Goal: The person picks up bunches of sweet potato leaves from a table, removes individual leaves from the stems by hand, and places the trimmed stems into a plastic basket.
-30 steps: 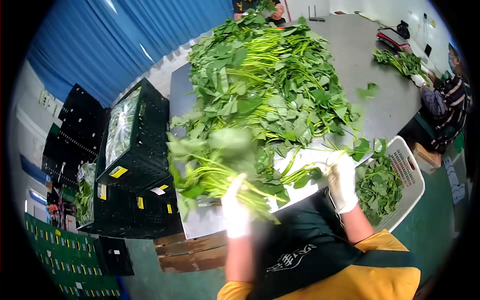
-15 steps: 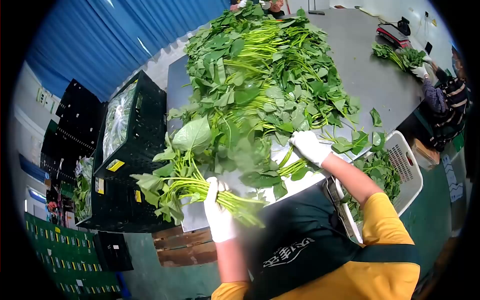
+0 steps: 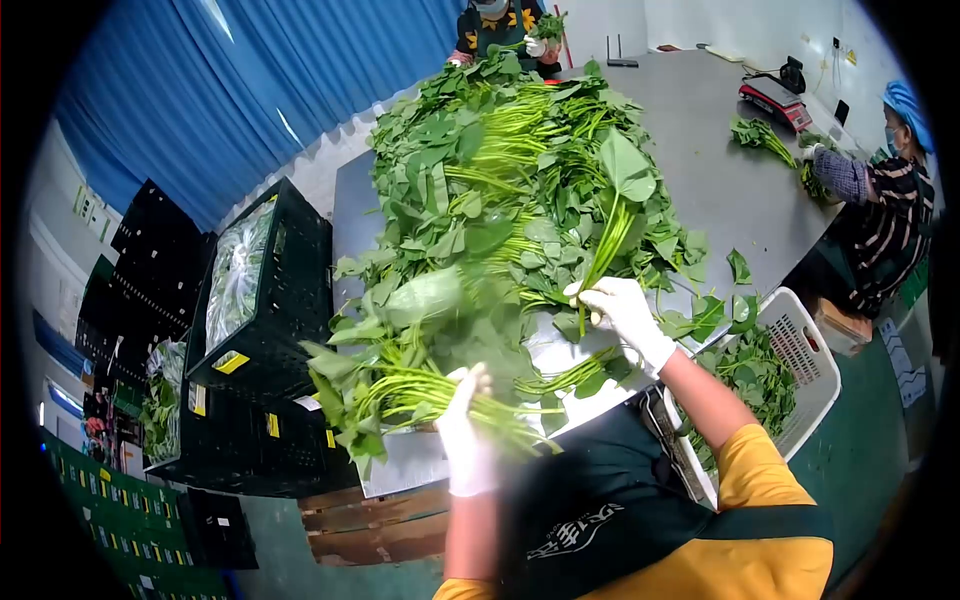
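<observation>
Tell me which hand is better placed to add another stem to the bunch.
Right. The right hand already pinches a leafy stem lifted off the pile; the left hand is occupied gripping the bunch.

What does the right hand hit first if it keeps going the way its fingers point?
The right hand, pinching a leafy stem, points up-left into the pile of greens; probably that pile first, though depth is unclear.

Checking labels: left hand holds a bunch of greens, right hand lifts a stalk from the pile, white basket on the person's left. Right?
Not quite. The head view shows the white basket on the person's right, not left. The rest stands: left hand holds the bunch of greens, right hand lifts a stalk from the pile.
</observation>
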Tool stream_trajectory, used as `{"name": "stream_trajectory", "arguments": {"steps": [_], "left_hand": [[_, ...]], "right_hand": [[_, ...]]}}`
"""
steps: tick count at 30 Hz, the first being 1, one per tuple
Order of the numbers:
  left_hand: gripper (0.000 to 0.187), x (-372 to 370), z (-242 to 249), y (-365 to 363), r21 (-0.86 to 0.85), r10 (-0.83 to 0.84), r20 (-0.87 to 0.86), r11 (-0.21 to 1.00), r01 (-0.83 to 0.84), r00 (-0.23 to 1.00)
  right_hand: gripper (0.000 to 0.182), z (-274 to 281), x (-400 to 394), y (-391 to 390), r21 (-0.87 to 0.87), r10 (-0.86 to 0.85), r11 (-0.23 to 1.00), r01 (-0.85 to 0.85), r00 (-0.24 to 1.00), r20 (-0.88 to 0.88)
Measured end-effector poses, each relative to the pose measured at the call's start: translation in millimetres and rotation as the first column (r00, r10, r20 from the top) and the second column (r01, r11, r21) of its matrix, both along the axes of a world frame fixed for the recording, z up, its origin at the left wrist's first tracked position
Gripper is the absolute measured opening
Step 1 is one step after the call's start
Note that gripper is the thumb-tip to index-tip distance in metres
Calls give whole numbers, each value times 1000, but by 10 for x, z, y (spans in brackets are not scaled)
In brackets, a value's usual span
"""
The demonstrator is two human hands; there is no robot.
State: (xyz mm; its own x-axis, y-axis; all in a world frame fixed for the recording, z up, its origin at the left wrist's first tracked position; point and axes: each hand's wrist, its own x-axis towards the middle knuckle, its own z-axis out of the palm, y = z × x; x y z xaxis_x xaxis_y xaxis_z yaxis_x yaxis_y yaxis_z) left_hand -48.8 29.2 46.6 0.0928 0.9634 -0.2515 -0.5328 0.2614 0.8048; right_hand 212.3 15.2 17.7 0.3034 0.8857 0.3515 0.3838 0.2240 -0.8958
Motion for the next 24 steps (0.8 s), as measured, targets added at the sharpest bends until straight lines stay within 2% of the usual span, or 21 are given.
{"name": "stream_trajectory", "arguments": {"steps": [1,2,3,4,5,6,8,9,10,12,13,14,16,17,21,23,24], "left_hand": [[26,61,7,-7,12,-52,-3,999,52,999],[26,110,13,-16,23,-102,-8,994,102,995],[25,153,-12,-12,48,-151,4,987,151,989],[27,201,-13,-10,112,-198,-57,973,203,979],[27,204,-142,28,328,-182,-310,901,284,933],[28,212,-262,62,494,-95,-535,771,402,839],[26,456,56,-83,294,-204,-152,925,241,967],[24,499,135,-93,296,-203,-237,916,270,950],[26,541,119,-56,231,-219,-175,939,256,960],[28,594,-7,34,123,-206,-49,970,210,977],[28,590,-52,61,123,-206,-50,970,211,977],[29,575,-100,71,108,-212,-3,971,211,977],[30,559,-210,90,88,-217,42,973,213,975],[31,569,-273,94,89,-201,48,976,196,978],[29,525,-443,141,56,-221,69,974,218,973],[28,525,-529,183,-17,-245,157,968,251,957],[28,502,-600,192,-19,-245,156,968,251,957]], "right_hand": [[22,2,-52,-27,-75,29,996,-43,983,-179],[23,-6,-85,15,-50,63,997,-64,998,-28],[23,0,-145,-13,-123,56,990,-69,992,-109],[23,169,-270,-71,-195,41,978,-78,981,-188],[23,43,-305,-49,-125,69,989,-80,994,-85],[23,62,-347,-64,-29,88,996,-84,985,150],[22,18,-523,-60,-45,28,999,-24,996,86],[19,18,-608,-78,-40,8,999,-5,996,86],[19,-53,-634,-79,15,-63,998,62,907,416],[23,91,-761,-165,-27,-86,992,121,826,557],[28,130,-773,-173,-125,-16,979,164,666,746],[28,193,-795,-222,-126,-16,978,164,668,744],[30,295,-854,-327,-53,-52,982,180,534,844],[31,261,-872,-309,-75,-31,979,190,497,867],[31,178,-906,-319,-77,-23,975,209,438,899],[27,144,-866,-352,59,-98,995,84,604,791],[27,139,-835,-365,58,-97,995,84,605,790]]}}
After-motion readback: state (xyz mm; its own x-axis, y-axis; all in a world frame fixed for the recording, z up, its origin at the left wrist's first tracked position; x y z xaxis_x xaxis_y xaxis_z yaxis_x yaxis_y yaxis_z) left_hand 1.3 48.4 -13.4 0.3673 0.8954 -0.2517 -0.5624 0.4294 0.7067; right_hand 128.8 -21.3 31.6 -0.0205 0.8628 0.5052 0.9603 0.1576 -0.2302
